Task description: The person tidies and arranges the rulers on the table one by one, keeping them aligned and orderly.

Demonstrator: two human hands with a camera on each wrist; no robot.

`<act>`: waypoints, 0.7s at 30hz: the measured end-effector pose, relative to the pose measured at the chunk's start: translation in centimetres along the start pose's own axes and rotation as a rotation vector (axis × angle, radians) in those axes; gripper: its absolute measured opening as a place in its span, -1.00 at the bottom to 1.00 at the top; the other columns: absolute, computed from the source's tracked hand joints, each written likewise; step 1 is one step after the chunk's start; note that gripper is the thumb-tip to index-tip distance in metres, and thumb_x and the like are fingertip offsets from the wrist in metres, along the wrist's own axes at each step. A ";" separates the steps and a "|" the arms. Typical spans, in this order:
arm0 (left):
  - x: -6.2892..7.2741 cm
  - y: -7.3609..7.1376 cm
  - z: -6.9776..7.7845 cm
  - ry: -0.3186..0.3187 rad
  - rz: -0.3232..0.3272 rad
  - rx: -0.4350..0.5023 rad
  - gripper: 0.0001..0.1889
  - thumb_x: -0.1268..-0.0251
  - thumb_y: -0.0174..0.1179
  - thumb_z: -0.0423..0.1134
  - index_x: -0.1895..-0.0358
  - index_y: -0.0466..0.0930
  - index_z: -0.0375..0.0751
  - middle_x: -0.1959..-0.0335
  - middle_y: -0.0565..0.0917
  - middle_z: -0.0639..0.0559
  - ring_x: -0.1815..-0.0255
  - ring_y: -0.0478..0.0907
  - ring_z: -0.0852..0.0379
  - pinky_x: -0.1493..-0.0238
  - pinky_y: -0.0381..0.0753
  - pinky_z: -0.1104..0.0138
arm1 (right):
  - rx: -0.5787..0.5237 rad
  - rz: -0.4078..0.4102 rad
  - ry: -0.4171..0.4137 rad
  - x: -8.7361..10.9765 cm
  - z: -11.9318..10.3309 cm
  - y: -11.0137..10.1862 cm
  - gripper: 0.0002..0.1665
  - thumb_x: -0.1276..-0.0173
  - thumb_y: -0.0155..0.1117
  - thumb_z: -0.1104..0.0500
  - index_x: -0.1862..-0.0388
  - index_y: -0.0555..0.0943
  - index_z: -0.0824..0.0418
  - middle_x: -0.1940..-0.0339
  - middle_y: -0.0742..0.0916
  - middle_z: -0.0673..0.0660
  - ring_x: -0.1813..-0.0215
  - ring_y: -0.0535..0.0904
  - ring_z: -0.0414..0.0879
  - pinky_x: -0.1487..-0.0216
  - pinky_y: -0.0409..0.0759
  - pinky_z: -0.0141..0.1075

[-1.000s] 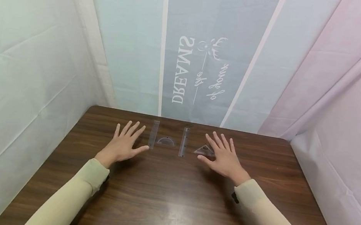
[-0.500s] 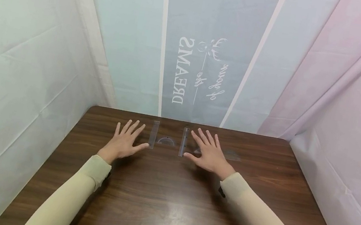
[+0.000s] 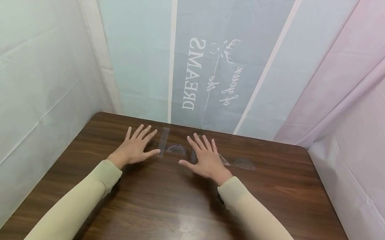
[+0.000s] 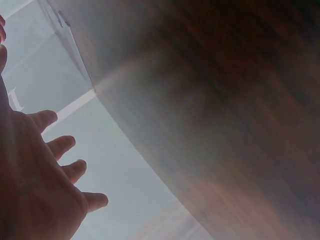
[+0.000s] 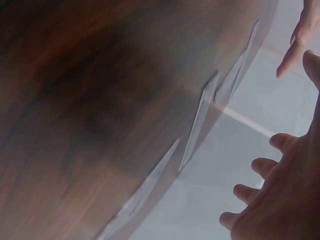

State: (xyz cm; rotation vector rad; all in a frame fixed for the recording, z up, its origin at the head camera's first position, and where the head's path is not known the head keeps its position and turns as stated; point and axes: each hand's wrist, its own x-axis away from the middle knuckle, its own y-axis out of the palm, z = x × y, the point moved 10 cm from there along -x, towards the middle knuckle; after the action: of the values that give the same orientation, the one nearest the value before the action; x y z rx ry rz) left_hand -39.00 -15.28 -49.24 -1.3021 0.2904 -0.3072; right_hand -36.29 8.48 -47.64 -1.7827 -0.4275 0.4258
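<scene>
Left hand (image 3: 132, 149) hovering beside ruler (image 3: 163, 142), right hand (image 3: 206, 160) hovering over second ruler (image 3: 193, 156), both spreading fingers wide, gripping nothing; protractor (image 3: 176, 149) lying between rulers

High head view over tabletop (image 3: 149, 209)

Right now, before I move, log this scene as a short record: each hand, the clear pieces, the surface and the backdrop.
Left hand: left hand, fingers spread, holding nothing, thumb tip at left ruler in head view
Right hand: right hand, fingers spread, holding nothing, partly hiding second ruler and set square in head view
Between rulers: clear protractor
Far right: faint clear piece, exact shape unclear
Surface: dark wood-grain table
Backdrop: pale curtain with mirrored lettering reading DREAMS
</scene>
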 end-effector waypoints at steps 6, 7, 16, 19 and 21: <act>-1.0 0.0 -0.1 0.000 0.000 -0.042 -0.05 -0.58 -0.01 0.45 -0.78 0.02 -0.05 -0.78 -0.01 -0.25 -0.77 -0.19 -0.36 -0.62 -0.36 -0.42 | 0.001 -0.015 -0.020 -1.1 -1.6 0.8 0.18 -0.50 0.12 -0.56 -0.84 -0.08 -0.12 -0.83 0.00 0.06 -0.81 -0.18 0.20 -0.72 -0.32 0.25; -1.1 0.0 0.0 0.002 -0.004 -0.045 -0.04 -0.58 0.00 0.45 -0.78 0.01 -0.05 -0.78 -0.02 -0.24 -0.77 -0.19 -0.36 -0.62 -0.36 -0.42 | 0.000 -0.019 -0.024 -1.3 -1.8 1.0 0.17 -0.50 0.12 -0.56 -0.84 -0.08 -0.12 -0.83 0.00 0.06 -0.81 -0.18 0.20 -0.72 -0.32 0.25; -1.9 -0.1 -0.4 -0.001 -0.005 -0.046 -0.06 -0.59 0.03 0.40 -0.78 0.02 -0.06 -0.78 0.00 -0.25 -0.77 -0.16 -0.37 -0.62 -0.35 -0.42 | 0.022 -0.051 -0.049 -3.0 -3.8 2.5 0.17 -0.51 0.07 -0.58 -0.84 -0.04 -0.07 -0.83 0.03 0.08 -0.80 -0.13 0.24 -0.71 -0.28 0.30; -2.3 0.2 -0.5 0.001 -0.006 -0.052 -0.06 -0.59 0.00 0.42 -0.78 0.02 -0.06 -0.77 0.01 -0.24 -0.76 -0.13 -0.37 -0.62 -0.34 -0.43 | 0.014 -0.066 -0.047 -3.5 -4.0 3.1 0.17 -0.51 0.07 -0.58 -0.84 -0.03 -0.04 -0.83 0.03 0.08 -0.80 -0.10 0.27 -0.71 -0.26 0.31; -2.6 0.4 -0.4 0.007 -0.011 -0.048 -0.06 -0.59 -0.02 0.43 -0.78 0.00 -0.04 -0.78 0.00 -0.24 -0.77 -0.14 -0.37 -0.62 -0.35 -0.42 | 0.011 -0.075 -0.046 -3.7 -4.1 3.4 0.18 -0.50 0.07 -0.59 -0.84 -0.01 -0.03 -0.83 0.03 0.09 -0.79 -0.09 0.27 -0.71 -0.26 0.30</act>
State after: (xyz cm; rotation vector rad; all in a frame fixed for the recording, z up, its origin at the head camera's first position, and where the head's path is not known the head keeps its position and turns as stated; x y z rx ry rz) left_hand -41.53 -14.61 -49.64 -1.3502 0.2983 -0.3162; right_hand -37.24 2.36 -49.73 -1.7433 -0.5225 0.4162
